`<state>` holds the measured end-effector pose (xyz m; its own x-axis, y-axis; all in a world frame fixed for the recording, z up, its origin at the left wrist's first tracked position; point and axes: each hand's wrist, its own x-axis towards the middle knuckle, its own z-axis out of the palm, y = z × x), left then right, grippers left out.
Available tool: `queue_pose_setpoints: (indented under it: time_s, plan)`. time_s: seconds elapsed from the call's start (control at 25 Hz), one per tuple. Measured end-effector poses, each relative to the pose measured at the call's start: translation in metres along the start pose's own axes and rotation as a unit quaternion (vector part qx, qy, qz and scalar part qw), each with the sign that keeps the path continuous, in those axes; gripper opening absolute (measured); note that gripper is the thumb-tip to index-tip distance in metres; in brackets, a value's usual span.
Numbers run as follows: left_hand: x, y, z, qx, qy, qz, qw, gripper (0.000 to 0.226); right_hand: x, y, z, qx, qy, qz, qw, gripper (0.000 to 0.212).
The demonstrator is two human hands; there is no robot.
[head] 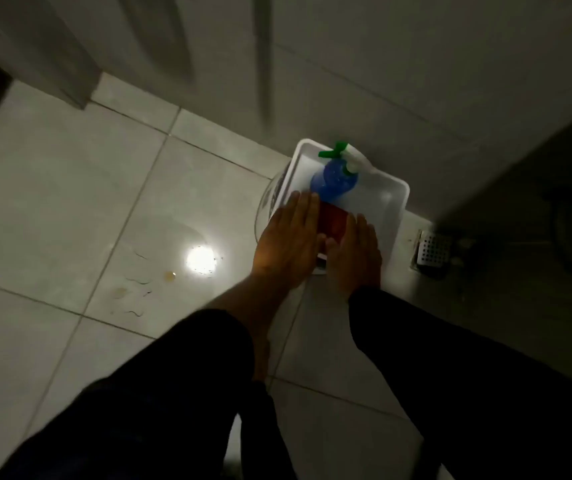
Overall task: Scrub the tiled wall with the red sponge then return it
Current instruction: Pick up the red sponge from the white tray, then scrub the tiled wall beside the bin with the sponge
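A red sponge (333, 219) lies in a white tray (392, 202) at the foot of the tiled wall (398, 64). Just behind it in the tray stands a blue spray bottle (333, 180) with a green and white trigger head. My left hand (286, 242) rests palm down, fingers straight, against the sponge's left side and over the tray's left rim. My right hand (355, 252) lies the same way on the sponge's right side. Both thumbs meet at the sponge's near edge. The dim light hides whether either hand grips it.
The tray sits on a round transparent object (265, 206) on the tiled floor (69, 202). A metal floor drain (431, 251) is right of the tray. A bright light reflection (202, 260) and small stains mark the floor to the left. A door edge (80, 81) stands at the upper left.
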<state>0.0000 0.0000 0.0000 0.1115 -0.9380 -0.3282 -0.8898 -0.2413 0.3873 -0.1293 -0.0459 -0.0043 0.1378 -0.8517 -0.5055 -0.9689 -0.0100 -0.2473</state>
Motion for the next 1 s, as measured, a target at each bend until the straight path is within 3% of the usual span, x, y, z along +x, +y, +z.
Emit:
queue_pose_setpoints:
  time_s: [0.08, 0.24, 0.32, 0.4, 0.56, 0.6, 0.68, 0.8, 0.88, 1.0]
  plan:
    - [0.039, 0.001, 0.024, -0.035, -0.017, -0.054, 0.998, 0.074, 0.042, 0.008, 0.018, 0.101, -0.021, 0.041, 0.994, 0.070]
    - [0.090, 0.011, 0.067, -0.026, -0.070, -0.190, 0.979, 0.066, 0.102, 0.020, 0.049, 0.234, -0.064, 0.176, 0.954, 0.092]
    - [0.103, 0.010, 0.079, -0.024, -0.077, -0.205, 0.975, 0.051, 0.116, 0.030, 0.060, 0.281, -0.060, 0.212, 0.934, 0.092]
    - [0.111, 0.005, 0.083, -0.077, -0.085, -0.203, 0.972, 0.041, 0.125, 0.041, 0.060, 0.345, -0.065, 0.241, 0.905, 0.079]
    - [0.102, -0.004, 0.060, -0.277, -0.060, -0.204, 0.937, 0.040, 0.105, 0.042, 0.039, 0.421, -0.035, 0.184, 0.887, 0.034]
    - [0.091, -0.008, 0.049, -0.329, -0.038, -0.198, 0.923, 0.039, 0.094, 0.035, 0.029, 0.451, -0.026, 0.147, 0.880, 0.032]
    - [0.062, -0.017, 0.023, -0.455, -0.026, -0.188, 0.870, 0.034, 0.070, 0.017, 0.011, 0.522, -0.043, 0.083, 0.848, 0.047]
    - [-0.003, -0.045, -0.005, -0.608, -0.028, -0.178, 0.773, 0.035, 0.020, -0.015, 0.000, 0.626, -0.161, 0.077, 0.759, 0.055]
    - [-0.051, -0.080, -0.008, -0.631, -0.009, -0.196, 0.751, 0.037, -0.017, -0.044, 0.016, 0.636, -0.287, 0.097, 0.710, 0.052]
    - [-0.124, -0.142, 0.020, -0.568, 0.058, -0.250, 0.782, 0.040, -0.047, -0.087, 0.073, 0.554, -0.367, 0.090, 0.742, 0.044]
